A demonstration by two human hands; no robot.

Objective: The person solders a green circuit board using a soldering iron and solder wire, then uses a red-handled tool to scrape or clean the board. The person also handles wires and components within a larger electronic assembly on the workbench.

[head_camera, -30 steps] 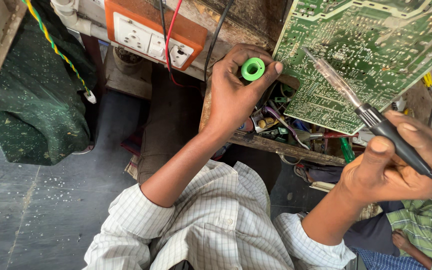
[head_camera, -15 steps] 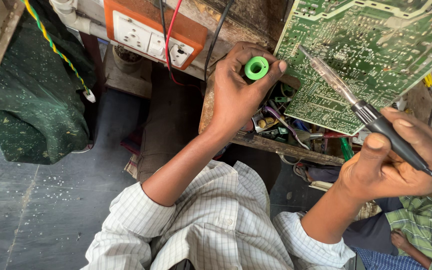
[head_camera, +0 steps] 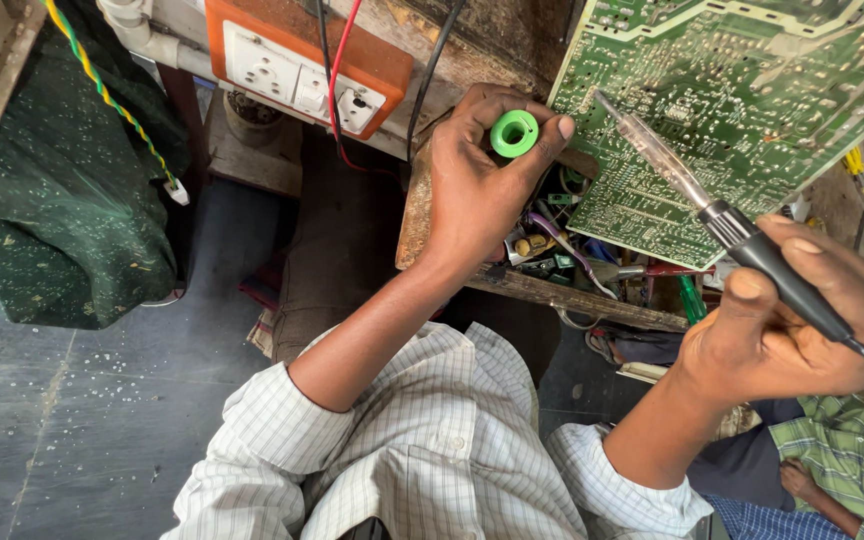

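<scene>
Two hands of yours are busy, and both are closed on something. Starting at nine o'clock, a dark green cloth (head_camera: pixel 62 200) hangs over the grey floor (head_camera: pixel 72 420), with a green-and-yellow twisted wire (head_camera: pixel 112 105) running down across it. Toward eleven o'clock sits an orange socket board (head_camera: pixel 302 65), red and black leads dropping past its face.

Near the centre, at about twelve o'clock, your left hand (head_camera: pixel 477 185) is raised with its grip closed around a small green spool (head_camera: pixel 514 133), pinched between thumb and fingertips just beside the left edge of the board. Below that hand, a wooden table edge (head_camera: pixel 572 295) carries a clutter of small parts and wires.

From one to two o'clock a large green circuit board (head_camera: pixel 742 110) stands tilted, solder side toward you. The tip of the soldering iron (head_camera: pixel 752 245) lies against its surface near the upper left part; whether it truly touches, you cannot tell. At three o'clock your right hand (head_camera: pixel 792 330) has its grip closed on the iron's black handle. At five o'clock, part of another person in green checked fabric (head_camera: pixel 852 450) shows.
</scene>
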